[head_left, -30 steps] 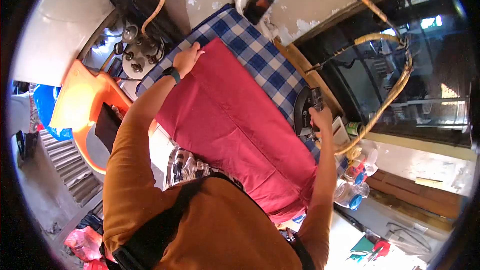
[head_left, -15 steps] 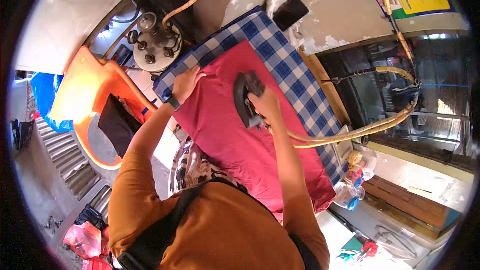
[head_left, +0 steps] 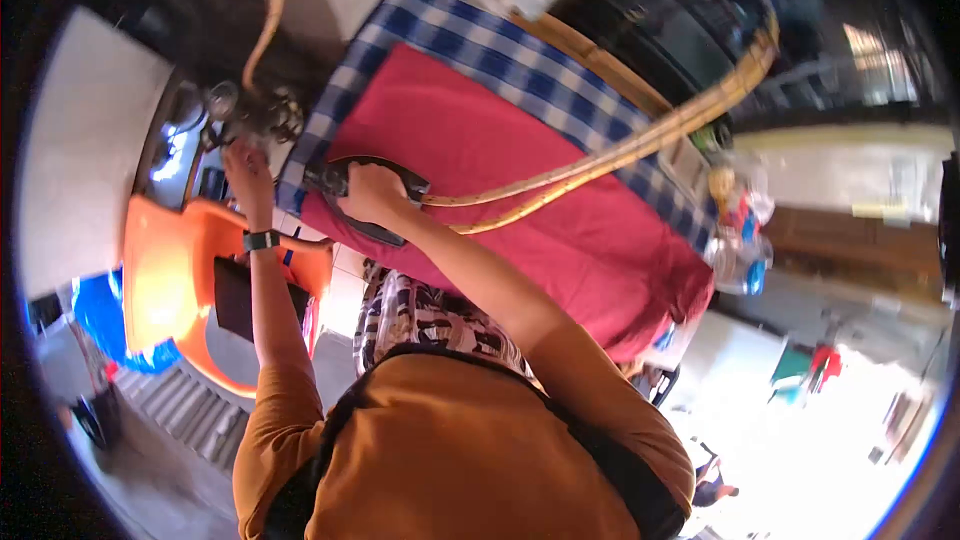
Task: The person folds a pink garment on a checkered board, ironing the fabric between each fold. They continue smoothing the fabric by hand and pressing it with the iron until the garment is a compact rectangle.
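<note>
Blue-and-white checked cloth covers a long ironing surface that runs diagonally across the view, and a red fabric lies spread flat over most of it. Seen from above through a fisheye lens, the scene is motion-blurred, so fine detail is soft.

The person's right hand is clenched around the handle of a dark iron, which sits flat on the red fabric near its left edge, close to the checked border. The right arm, in an orange-brown sleeve, stretches from the bottom of the view up to the iron, slightly bent at the elbow. Two tan hoses leave the iron and arc across the red fabric toward the upper right.

The left hand is raised off the ironing surface and reaches up toward a small metal boiler with valves just beyond the left end of the checked cloth. Whether its fingers grip anything there cannot be told through the blur. A dark wristband circles the left wrist, and the forearm runs almost straight up.

Below the left arm stands an orange plastic chair with a dark object on its seat. Patterned black-and-white cloth hangs below the near edge of the ironing surface. Plastic bottles cluster at the right end.
</note>
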Demonstrator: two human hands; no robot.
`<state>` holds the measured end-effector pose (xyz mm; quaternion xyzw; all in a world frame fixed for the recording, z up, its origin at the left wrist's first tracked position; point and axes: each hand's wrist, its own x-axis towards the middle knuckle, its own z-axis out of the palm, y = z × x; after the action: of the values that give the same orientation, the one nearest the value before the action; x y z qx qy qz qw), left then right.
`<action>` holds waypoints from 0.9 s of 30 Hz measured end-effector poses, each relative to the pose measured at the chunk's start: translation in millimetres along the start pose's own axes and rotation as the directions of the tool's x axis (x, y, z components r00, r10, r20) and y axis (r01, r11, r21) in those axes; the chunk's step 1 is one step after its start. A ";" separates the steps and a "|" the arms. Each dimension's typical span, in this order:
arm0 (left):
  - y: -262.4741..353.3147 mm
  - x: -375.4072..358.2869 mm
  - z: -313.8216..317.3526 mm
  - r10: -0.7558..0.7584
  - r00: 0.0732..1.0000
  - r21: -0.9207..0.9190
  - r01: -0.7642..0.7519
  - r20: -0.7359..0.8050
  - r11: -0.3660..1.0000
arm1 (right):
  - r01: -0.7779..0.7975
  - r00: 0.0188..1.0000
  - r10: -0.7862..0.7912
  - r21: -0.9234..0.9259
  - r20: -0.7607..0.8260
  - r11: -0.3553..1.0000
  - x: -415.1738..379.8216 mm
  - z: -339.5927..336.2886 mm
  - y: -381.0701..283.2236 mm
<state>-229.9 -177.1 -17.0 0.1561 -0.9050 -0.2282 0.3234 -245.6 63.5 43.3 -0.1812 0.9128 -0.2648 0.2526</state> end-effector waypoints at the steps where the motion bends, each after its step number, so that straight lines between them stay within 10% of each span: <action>1: -14.1 -9.3 13.8 -0.063 0.996 -0.140 0.071 0.066 0.988 | -0.047 0.998 0.047 0.017 -0.033 0.999 -12.0 -4.4 14.4; 6: -14.2 -60.4 45.3 -0.064 0.977 -0.193 0.104 0.205 0.976 | -0.354 0.906 0.373 0.124 -0.201 0.927 -113.3 -39.1 102.0; 8: -9.8 -87.9 46.2 -0.245 0.912 0.263 0.160 0.329 0.951 | -0.542 0.793 0.570 0.181 -0.213 0.821 -184.3 -59.2 149.6; 12: 9.3 -112.8 35.9 -0.121 0.915 0.374 -0.035 0.386 0.927 | -0.664 0.580 0.760 0.370 -0.293 0.649 -332.8 -56.3 269.9; 15: 38.6 -100.9 29.6 -0.311 0.869 0.446 0.120 0.384 0.887 | -0.778 0.414 0.875 0.403 -0.251 0.483 -404.8 -56.9 305.5; 18: 57.6 -78.6 41.2 -0.156 0.916 0.338 0.024 0.370 0.941 | -0.744 0.482 0.717 0.196 -0.504 0.638 -414.0 -71.3 279.8; 24: 140.2 -49.8 110.7 0.433 0.802 -0.109 -0.428 0.411 0.897 | -0.492 0.671 0.663 0.470 -0.331 0.733 -323.7 -136.2 248.7; 27: 190.5 -72.6 139.0 0.421 0.811 -0.038 -0.446 0.406 0.894 | -0.497 0.715 0.592 0.324 -0.373 0.805 -228.6 -129.1 238.1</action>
<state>-293.0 58.8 -51.8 -0.0951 -0.9698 -0.1488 0.1685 -180.1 409.3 84.4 0.1908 0.9265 -0.3035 0.1147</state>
